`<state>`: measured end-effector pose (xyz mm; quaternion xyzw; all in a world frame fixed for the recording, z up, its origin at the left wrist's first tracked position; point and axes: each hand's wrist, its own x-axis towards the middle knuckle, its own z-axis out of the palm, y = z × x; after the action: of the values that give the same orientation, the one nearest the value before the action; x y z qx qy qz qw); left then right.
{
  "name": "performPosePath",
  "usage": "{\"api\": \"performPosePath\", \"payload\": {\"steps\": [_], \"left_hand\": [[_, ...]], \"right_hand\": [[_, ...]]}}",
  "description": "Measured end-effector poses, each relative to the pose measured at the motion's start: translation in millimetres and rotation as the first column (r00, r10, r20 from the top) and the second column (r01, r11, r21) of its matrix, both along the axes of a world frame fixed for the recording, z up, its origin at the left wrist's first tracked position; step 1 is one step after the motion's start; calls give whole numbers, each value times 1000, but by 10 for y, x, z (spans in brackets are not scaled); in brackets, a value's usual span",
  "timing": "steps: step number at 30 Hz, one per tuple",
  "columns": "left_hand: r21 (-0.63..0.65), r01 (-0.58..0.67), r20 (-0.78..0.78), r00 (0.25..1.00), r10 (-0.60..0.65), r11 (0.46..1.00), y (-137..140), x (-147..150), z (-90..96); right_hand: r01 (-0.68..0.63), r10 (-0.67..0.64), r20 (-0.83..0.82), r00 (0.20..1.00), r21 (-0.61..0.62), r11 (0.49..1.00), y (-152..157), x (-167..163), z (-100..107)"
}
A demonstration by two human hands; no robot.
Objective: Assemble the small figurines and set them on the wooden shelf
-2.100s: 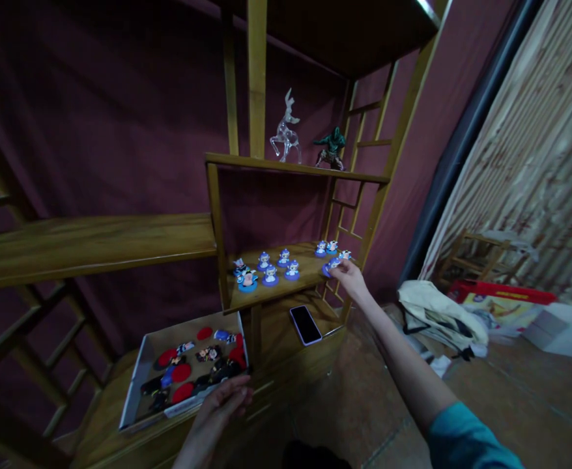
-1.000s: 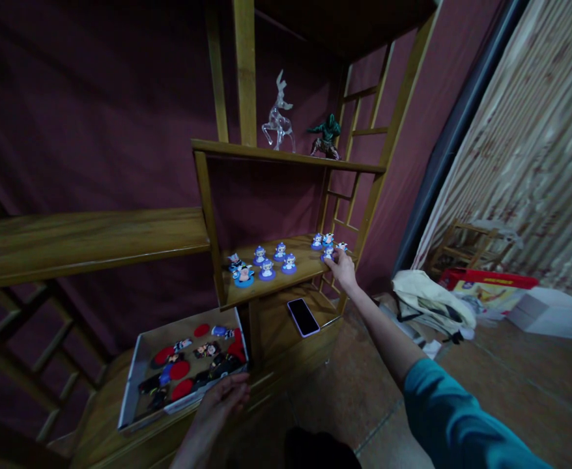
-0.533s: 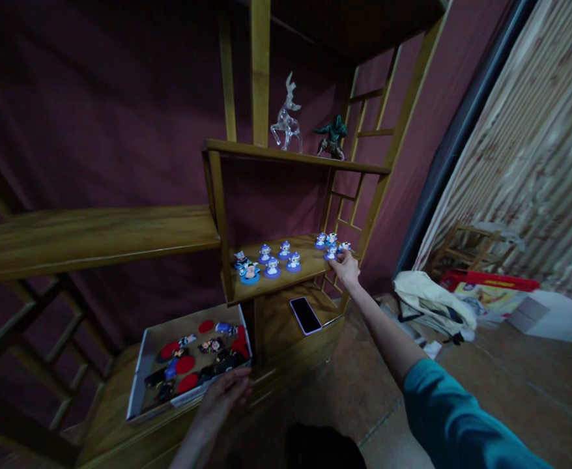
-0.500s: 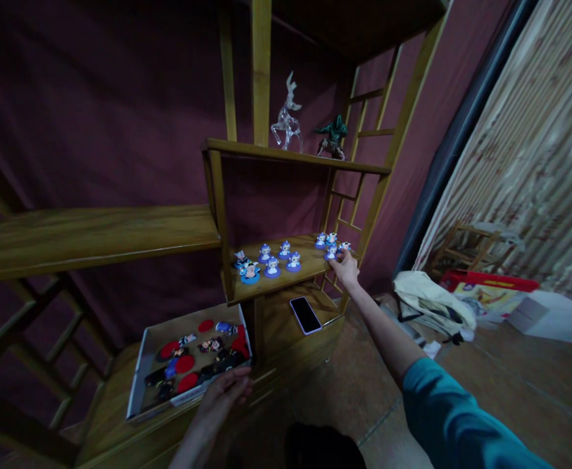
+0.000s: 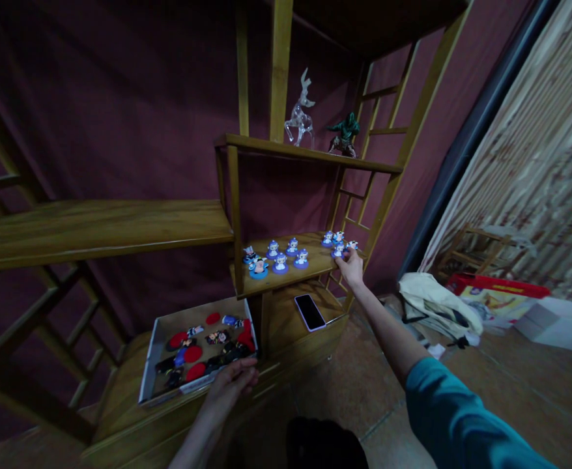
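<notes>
My right hand reaches to the right end of the middle shelf, its fingers closed at the small figurines there. A figurine with a purple base is at its fingertips, and a blue-and-white figurine shows just behind the fingers, partly hidden. On the same shelf's left side stand several purple-based figurines and a pink-and-blue figurine. My left hand hovers by the near right corner of a shallow cardboard box, fingers loosely bent and holding nothing visible. Dark figures and red discs lie inside the box.
A phone lies on the lower shelf. Above, a clear deer statuette and a green-hooded figure stand on the upper shelf. Wooden posts divide the shelving. A pale bag and white box sit on the floor.
The view has shifted, so the shelving sits slightly farther right in the picture. My right hand stays at the right-hand figurines, and my left hand remains beside the box.
</notes>
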<state>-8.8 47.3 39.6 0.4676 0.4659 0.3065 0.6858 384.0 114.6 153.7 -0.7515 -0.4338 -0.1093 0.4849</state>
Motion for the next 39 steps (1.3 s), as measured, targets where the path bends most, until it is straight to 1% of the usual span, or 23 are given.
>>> {"api": "performPosePath", "payload": {"steps": [2, 4, 6, 8, 9, 10, 11, 13, 14, 15, 16, 17, 18, 19, 20, 21, 23, 25, 29, 33, 35, 37, 39], "left_hand": [[7, -3, 13, 1000, 3, 1000, 15, 26, -54], [-3, 0, 25, 1000, 1, 1000, 23, 49, -92], [-3, -25, 59, 998, 25, 1000, 22, 56, -89], [-30, -94, 95, 991, 96, 995, 34, 33, -43], [-33, -159, 126, 979, 162, 987, 53, 4, -10], [-37, -227, 166, 959, 230, 973, 82, -37, 26], [-50, -296, 209, 931, 300, 954, 122, -92, 60], [-109, -425, 292, 851, 437, 899, 221, -237, 115], [-149, -471, 328, 806, 493, 870, 275, -322, 132], [-195, -508, 357, 760, 543, 839, 327, -413, 143], [-245, -544, 377, 709, 596, 802, 376, -506, 149], [-295, -571, 388, 661, 642, 766, 420, -599, 150], [-346, -581, 394, 622, 676, 736, 458, -689, 149], [-399, -581, 403, 584, 705, 709, 490, -776, 146], [-445, -582, 411, 542, 733, 681, 516, -857, 143], [-469, -599, 418, 497, 761, 649, 537, -933, 139], [-491, -626, 425, 436, 793, 606, 562, -1068, 133], [-507, -648, 428, 382, 819, 567, 575, -1186, 130], [-533, -694, 428, 271, 862, 484, 582, -1374, 139], [-537, -728, 424, 203, 882, 426, 575, -1492, 177], [-542, -735, 419, 184, 889, 407, 566, -1530, 195], [-546, -734, 423, 173, 889, 402, 557, -1556, 206], [-547, -731, 435, 169, 884, 408, 551, -1569, 210]], "right_hand": [[-9, 9, -35, 999, 9, 1000, -12, 4, 12], [-55, 56, -58, 997, 30, 998, -68, -8, 6], [-88, 94, -58, 994, 95, 992, -177, -69, -56], [-65, 81, -68, 994, 210, 976, -341, -215, -203], [-52, 80, -95, 992, 269, 962, -441, -329, -312], [-53, 100, -132, 986, 320, 946, -553, -474, -441], [-76, 145, -180, 973, 347, 935, -675, -648, -585], [-179, 280, -291, 915, 329, 927, -929, -1071, -887], [-277, 364, -349, 864, 275, 921, -1045, -1304, -1026], [-383, 439, -402, 804, 215, 898, -1142, -1539, -1145], [-484, 502, -446, 741, 164, 859, -1212, -1764, -1237], [-578, 561, -468, 682, 126, 807, -1249, -1968, -1299], [-670, 627, -466, 625, 91, 736, -1253, -2145, -1333], [-737, 682, -444, 581, 69, 672, -1226, -2291, -1345], [-770, 716, -420, 558, 61, 636, -1173, -2406, -1343], [-789, 737, -404, 542, 57, 612, -1100, -2494, -1337], [-813, 760, -381, 527, 37, 582, -921, -2609, -1346], [-815, 757, -374, 536, 4, 579, -732, -2679, -1410], [-800, 726, -392, 565, -47, 598, -394, -2768, -1639], [-803, 715, -388, 582, -133, 581, -88, -2859, -1789], [-804, 719, -368, 590, -184, 566, 68, -2943, -1814], [-802, 721, -352, 597, -242, 546, 226, -3065, -1823], [-809, 746, -320, 585, -303, 504, 376, -3220, -1827]]}}
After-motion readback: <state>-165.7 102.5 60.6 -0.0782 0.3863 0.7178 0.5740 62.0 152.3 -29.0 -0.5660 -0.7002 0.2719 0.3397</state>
